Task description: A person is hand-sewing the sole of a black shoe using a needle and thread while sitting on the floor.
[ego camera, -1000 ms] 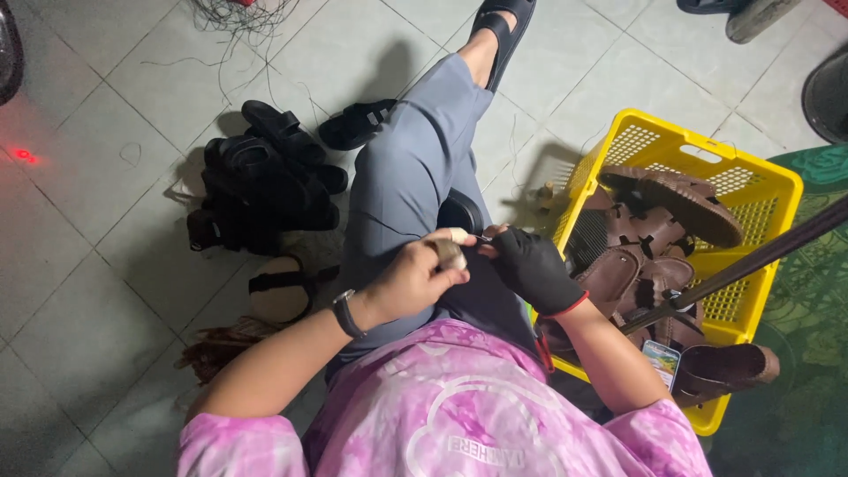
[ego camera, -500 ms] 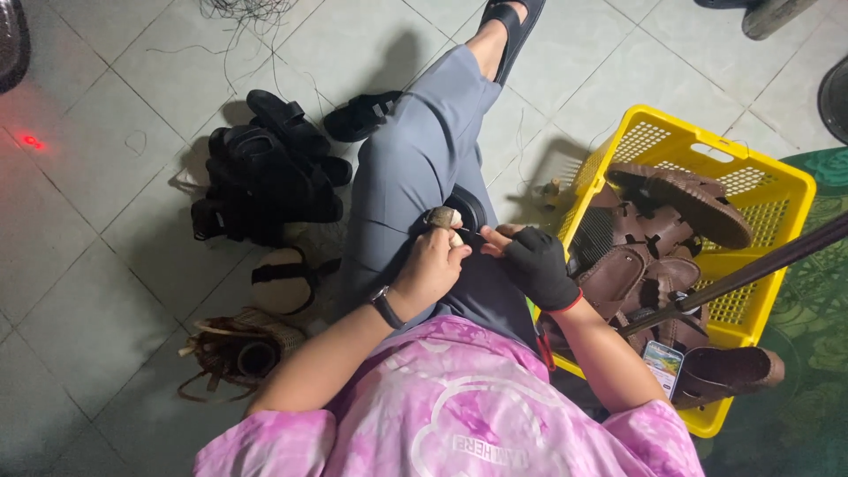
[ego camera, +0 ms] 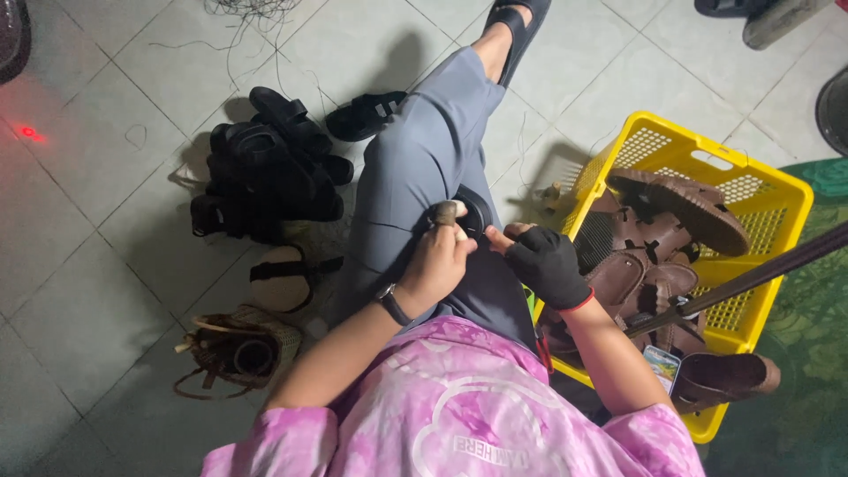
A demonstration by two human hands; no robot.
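Black sandal (ego camera: 473, 212) on the lap, gripped by left hand (ego camera: 437, 261) and gloved right hand (ego camera: 543, 263).

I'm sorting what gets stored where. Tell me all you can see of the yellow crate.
The yellow crate is plastic, rectangular, with perforated mesh-like walls and a slot handle in its far rim. It sits on the tiled floor at the person's right side, piled with brown sandals that overflow its near edge. A dark rod crosses over it.
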